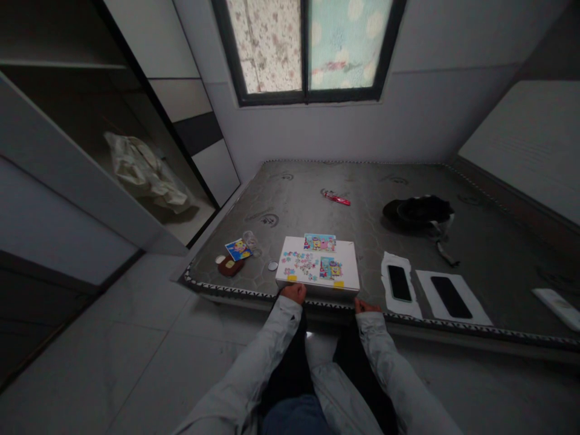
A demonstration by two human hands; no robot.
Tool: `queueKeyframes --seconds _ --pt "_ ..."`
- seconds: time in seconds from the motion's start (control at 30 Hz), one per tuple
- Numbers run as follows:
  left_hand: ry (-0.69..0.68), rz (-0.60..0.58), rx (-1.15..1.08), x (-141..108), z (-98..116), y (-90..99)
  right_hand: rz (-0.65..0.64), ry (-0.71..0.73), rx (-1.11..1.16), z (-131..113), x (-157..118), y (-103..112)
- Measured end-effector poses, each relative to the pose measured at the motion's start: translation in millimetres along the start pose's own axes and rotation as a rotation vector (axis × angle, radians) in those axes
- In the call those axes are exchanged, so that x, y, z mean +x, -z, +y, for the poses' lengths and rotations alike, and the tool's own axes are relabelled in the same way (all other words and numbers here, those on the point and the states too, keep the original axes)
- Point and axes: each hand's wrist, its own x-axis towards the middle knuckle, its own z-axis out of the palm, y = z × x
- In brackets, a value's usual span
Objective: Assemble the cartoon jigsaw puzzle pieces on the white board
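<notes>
A white box point(339, 248) lies on the mattress by its front edge. On its top are loose puzzle pieces point(299, 264) in a scattered patch, a partly joined cartoon puzzle point(333, 269), and a cartoon picture strip point(319, 243) at the back edge. Against the box's front left side my left hand point(295, 293) rests as a closed fist, with nothing visible in it. My right hand point(367, 306) is also closed, its fingers curled at the mattress edge just beside the box's front right corner. Two yellow patches point(338, 284) mark the box's front edge.
Left of the box lie a blue cartoon card point(238, 249), a brown case point(230, 266) and a round silvery disc point(272, 266). Two phones point(399, 284) lie on white sheets to the right. Behind are a dark cap point(419, 211) and a red-wrapped item point(336, 198).
</notes>
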Motion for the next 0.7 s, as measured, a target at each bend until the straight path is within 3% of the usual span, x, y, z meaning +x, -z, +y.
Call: queueKeyframes --seconds 0.7 --pt "0.01 -0.019 -0.037 1.7 0.8 2.0 -0.054 -0.026 0.008 -6.9 -1.7 11.7"
